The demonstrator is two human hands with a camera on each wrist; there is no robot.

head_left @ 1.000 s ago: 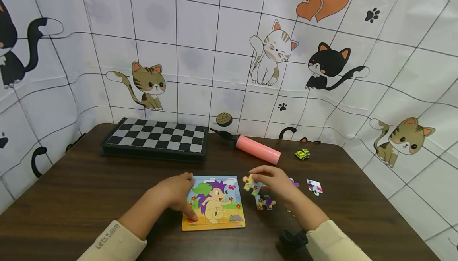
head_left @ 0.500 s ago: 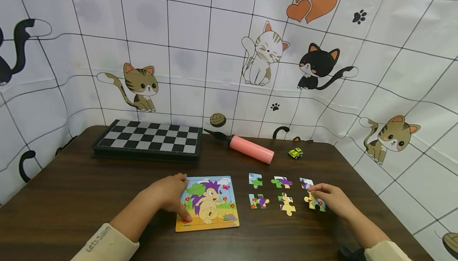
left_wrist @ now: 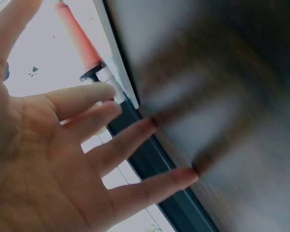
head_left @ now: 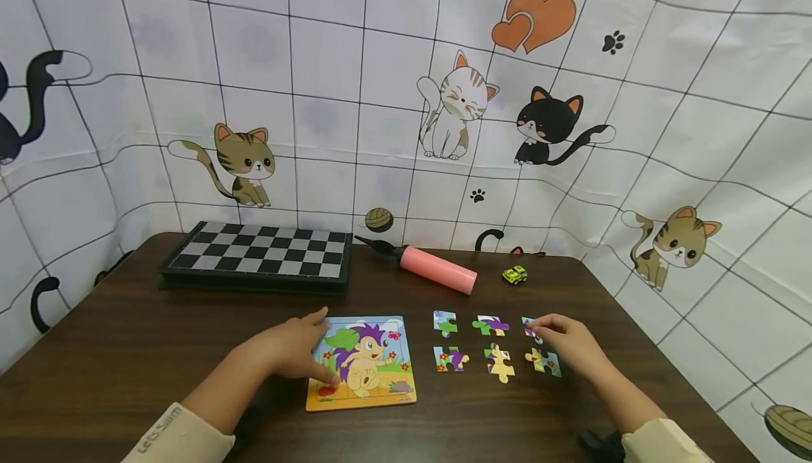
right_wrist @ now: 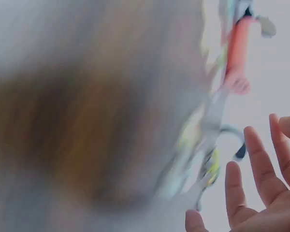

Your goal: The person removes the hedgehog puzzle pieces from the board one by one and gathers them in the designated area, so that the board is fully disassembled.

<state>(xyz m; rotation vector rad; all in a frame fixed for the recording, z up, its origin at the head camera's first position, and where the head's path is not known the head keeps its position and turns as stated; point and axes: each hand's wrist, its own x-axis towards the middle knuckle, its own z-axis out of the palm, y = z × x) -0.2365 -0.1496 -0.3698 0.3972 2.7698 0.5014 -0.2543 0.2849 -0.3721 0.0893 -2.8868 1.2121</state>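
Observation:
My left hand [head_left: 288, 347] rests at the left side of a square hedgehog picture puzzle board [head_left: 364, 364], its thumb over the lower left corner. Spread, straight fingers of this hand show in the left wrist view. To the right, several loose jigsaw pieces lie in two rows of three. My right hand [head_left: 571, 343] has its fingertips right at the upper right jigsaw piece [head_left: 528, 330], partly covering it. Just below lies the lower right jigsaw piece [head_left: 543, 361]. In the right wrist view, the extended fingers [right_wrist: 261, 169] show and the pieces are blurred.
A black and white checkered board box [head_left: 260, 255] stands at the back left. Beside it lie a pink hand pump [head_left: 438, 270] and a small yellow-green toy car [head_left: 514, 275]. A white sheet printed with cats [head_left: 355, 96] hangs behind the dark table [head_left: 222, 329].
My right hand carried a jigsaw piece rightward, laid it at the lower right of the group and moved up to the upper right piece. The left hand stays at the board.

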